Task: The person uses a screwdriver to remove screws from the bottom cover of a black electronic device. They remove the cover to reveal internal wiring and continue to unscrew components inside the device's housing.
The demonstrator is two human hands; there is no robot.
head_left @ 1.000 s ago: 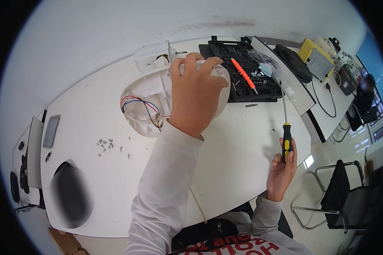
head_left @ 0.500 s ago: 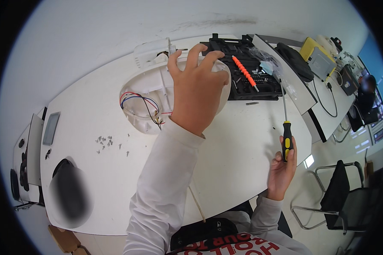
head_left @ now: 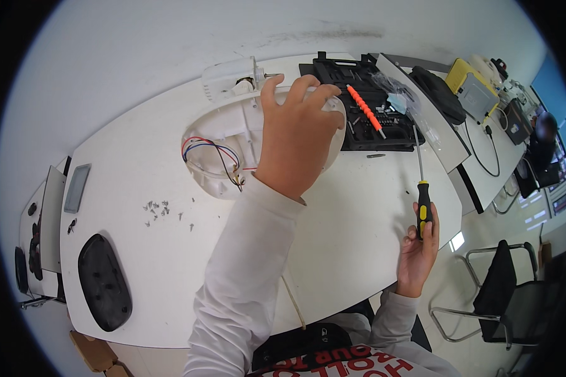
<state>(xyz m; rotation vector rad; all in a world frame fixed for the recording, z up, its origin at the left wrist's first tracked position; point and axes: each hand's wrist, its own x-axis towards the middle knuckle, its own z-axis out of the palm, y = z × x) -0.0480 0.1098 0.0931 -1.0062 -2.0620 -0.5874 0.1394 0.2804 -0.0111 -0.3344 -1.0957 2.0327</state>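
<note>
My left hand (head_left: 299, 135) reaches over a white plastic housing (head_left: 253, 124), its fingers bent and spread across the far rim. The palm hides part of the shell's inside, and I cannot tell how firmly the fingertips touch. Red, blue and black wires (head_left: 217, 151) loop inside the left half. On the right, above the table's edge, my right hand (head_left: 416, 251) is closed around a screwdriver (head_left: 424, 210) with a black and yellow handle. Its long shaft points away from me. Just behind the housing lies a white motor-like part (head_left: 229, 76) with a metal shaft.
A black tool case (head_left: 383, 135) lies open at the back right, an orange flexible shaft (head_left: 366, 110) across it. Loose screws (head_left: 157, 208) are scattered left of the housing. A black oval cover (head_left: 105, 283) sits at the front left, with a grey tray (head_left: 77, 188) farther back.
The whole view has shifted slightly. Both hands keep nearly the same places relative to the housing and table, and the screwdriver stays in my right hand.
</note>
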